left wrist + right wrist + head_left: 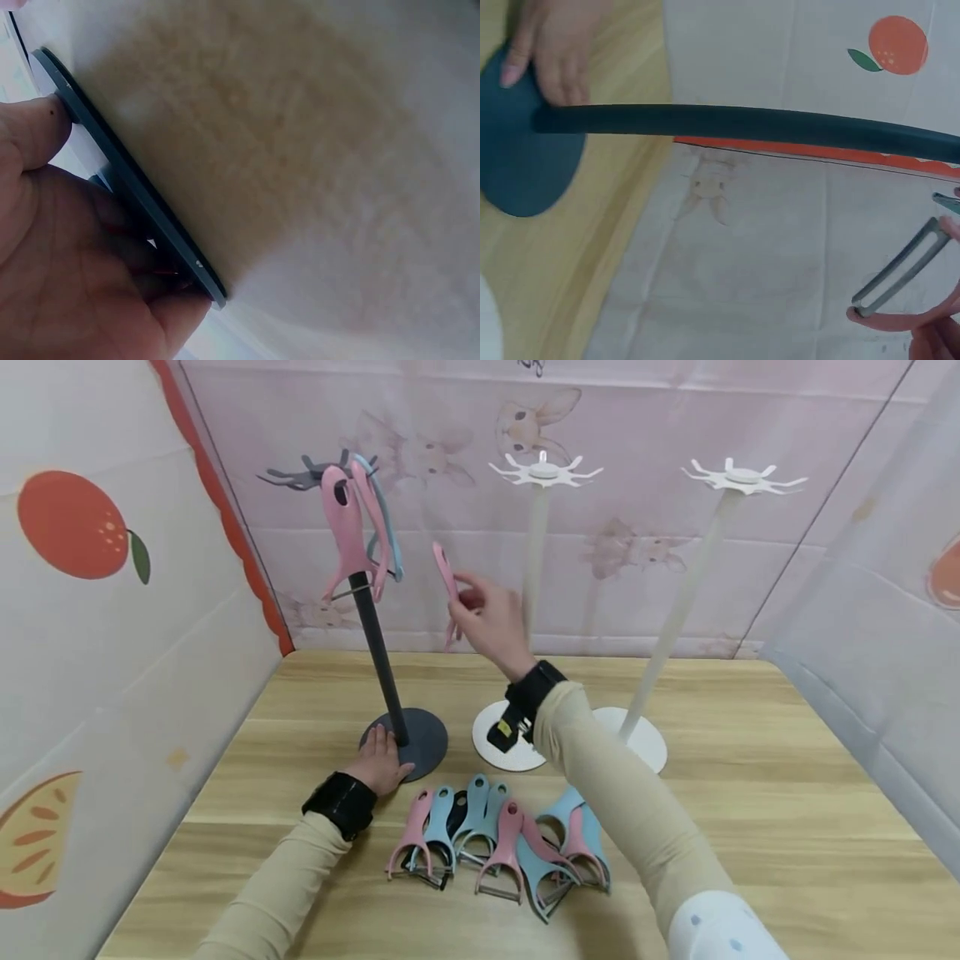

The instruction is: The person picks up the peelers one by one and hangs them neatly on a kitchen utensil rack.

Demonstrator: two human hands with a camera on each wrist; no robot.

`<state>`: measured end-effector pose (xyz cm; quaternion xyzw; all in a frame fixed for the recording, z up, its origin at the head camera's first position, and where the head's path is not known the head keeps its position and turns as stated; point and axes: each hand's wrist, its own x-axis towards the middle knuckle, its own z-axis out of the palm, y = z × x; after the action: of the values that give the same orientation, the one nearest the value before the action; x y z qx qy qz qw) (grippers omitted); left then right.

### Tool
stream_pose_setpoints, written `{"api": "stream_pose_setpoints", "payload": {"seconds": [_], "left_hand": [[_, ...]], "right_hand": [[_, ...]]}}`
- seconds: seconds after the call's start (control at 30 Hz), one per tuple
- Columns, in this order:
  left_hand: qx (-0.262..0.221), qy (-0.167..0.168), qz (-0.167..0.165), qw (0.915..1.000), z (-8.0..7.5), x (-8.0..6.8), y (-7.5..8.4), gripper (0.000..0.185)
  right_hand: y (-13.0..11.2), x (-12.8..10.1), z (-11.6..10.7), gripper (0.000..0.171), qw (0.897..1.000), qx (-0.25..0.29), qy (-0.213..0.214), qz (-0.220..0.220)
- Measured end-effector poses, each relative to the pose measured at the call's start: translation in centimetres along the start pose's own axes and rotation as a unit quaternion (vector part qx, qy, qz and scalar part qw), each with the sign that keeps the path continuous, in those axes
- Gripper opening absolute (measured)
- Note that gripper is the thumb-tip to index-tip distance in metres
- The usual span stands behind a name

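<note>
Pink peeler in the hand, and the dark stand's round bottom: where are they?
pink peeler [444, 568], head view, on its handle above the right hand's fingers.
dark stand's base [424, 739], head view, on the bare disc right of the pole.

Two white stands with star-shaped tops rise near the back edge of a wooden table, while pink and blue peelers lie heaped by its front edge; rabbit-print and orange-print sheets surround it.
</note>
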<state>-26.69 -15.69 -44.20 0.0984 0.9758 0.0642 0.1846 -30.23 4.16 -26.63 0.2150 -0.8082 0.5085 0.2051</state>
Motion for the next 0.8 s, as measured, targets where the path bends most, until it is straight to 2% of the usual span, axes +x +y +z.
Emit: {"api": "stream_pose_setpoints", "payload": {"seconds": [0.1,0.2,0.33,0.47,0.8], "left_hand": [[0.000,0.001,-0.002,1.0000,0.0,-0.1,0.1,0.065],[0.007,0.000,-0.005,1.0000,0.0,-0.1,0.2,0.066],[0.010,0.000,-0.009,0.9999,0.1,0.0,0.1,0.067],[0.002,-0.004,-0.009,0.9999,0.3,0.1,0.1,0.069],[0.003,-0.002,-0.018,0.9998,0.3,0.1,0.1,0.068]], "right_hand": [[-1.2,2.0,0.2,0.038,1.000,0.018,0.011,-0.003],[-2.4,4.0,0.5,0.039,1.000,0.014,0.010,0.000],[-3.7,6.3,0.9,0.039,1.000,0.015,-0.002,0.017],[-4.2,8.2,1.2,0.039,0.999,0.041,-0.020,0.023],[-5.3,10.3,2.1,0.040,0.995,0.051,-0.081,-0.037]]}}
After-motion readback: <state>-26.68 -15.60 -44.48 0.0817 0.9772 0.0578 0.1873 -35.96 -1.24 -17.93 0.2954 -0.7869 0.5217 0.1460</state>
